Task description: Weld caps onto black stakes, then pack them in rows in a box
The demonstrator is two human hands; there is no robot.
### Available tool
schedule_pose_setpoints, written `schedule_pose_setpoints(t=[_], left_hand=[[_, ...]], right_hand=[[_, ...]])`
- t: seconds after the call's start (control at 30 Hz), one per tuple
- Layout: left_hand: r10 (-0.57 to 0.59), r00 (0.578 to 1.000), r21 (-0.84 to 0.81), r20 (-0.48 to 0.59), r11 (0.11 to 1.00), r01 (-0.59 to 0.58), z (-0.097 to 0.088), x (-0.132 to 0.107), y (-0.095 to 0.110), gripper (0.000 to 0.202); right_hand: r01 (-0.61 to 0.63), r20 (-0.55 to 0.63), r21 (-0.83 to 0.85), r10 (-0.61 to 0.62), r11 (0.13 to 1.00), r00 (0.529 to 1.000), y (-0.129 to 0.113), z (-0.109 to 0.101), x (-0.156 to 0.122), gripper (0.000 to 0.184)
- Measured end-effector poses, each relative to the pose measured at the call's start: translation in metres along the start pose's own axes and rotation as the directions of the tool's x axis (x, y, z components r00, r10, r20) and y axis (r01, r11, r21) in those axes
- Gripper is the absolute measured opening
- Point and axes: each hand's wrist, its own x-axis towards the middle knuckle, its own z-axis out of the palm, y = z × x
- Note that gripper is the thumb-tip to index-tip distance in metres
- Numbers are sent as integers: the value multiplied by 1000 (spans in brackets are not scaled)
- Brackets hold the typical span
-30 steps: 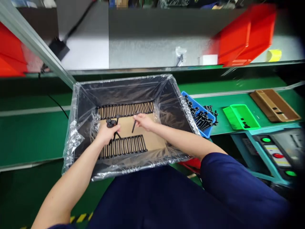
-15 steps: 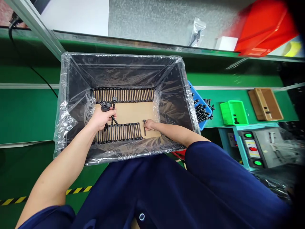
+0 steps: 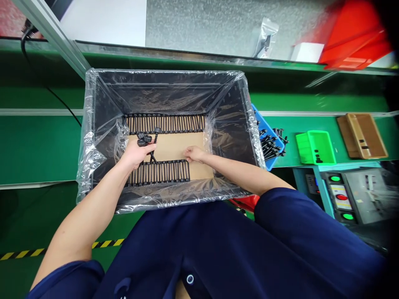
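Note:
My left hand (image 3: 136, 153) is closed around a bunch of black bolt-like parts (image 3: 144, 140). Their thick round heads stick up past the fingers, and one part leans apart toward the right. Over bare cardboard (image 3: 174, 143) hovers my right hand (image 3: 195, 154), fingers curled together with nothing visible in them. Just below it is the right end of the near row of black bolt-like parts (image 3: 162, 171), lying side by side. A similar far row (image 3: 168, 123) lines the back of the bin. Both hands are inside this black bin (image 3: 162, 93), which is lined with clear plastic.
Right of the bin, a blue tray (image 3: 261, 124) holds loose black parts. Farther right stand a green tray (image 3: 314, 137) and a brown tray (image 3: 346, 128). A control box with buttons (image 3: 341, 197) sits below them. A shelf edge (image 3: 199, 56) runs behind the bin.
The bolt-like part that my right hand held now lies at the right end of the near row. My right hand has let go and moved up. My left hand keeps its bunch.

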Motion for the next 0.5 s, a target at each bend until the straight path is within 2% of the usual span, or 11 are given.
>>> schedule_pose_setpoints(t=[0.07, 0.13, 0.23, 0.33, 0.5], left_hand=[[14, 1000, 61, 18, 998, -15, 2, -2, -1, 42], [32, 998, 125, 57, 991, -39, 4, -5, 0, 40], [70, 985, 143, 156, 985, -93, 7, -11, 1, 35], [83, 971, 139, 224, 984, -116, 7, -14, 2, 34], [68, 965, 209, 252, 970, -123, 9, -17, 4, 33]], right_hand=[[105, 103, 130, -118, 986, 988, -31, 14, -13, 5], [231, 172, 259, -280, 938, 944, -58, 33, -29, 16], [351, 131, 327, -410, 878, 903, -80, 59, -50, 20], [394, 99, 316, -443, 863, 891, -84, 68, -60, 17], [361, 160, 284, -415, 888, 895, -83, 53, -61, 22]])
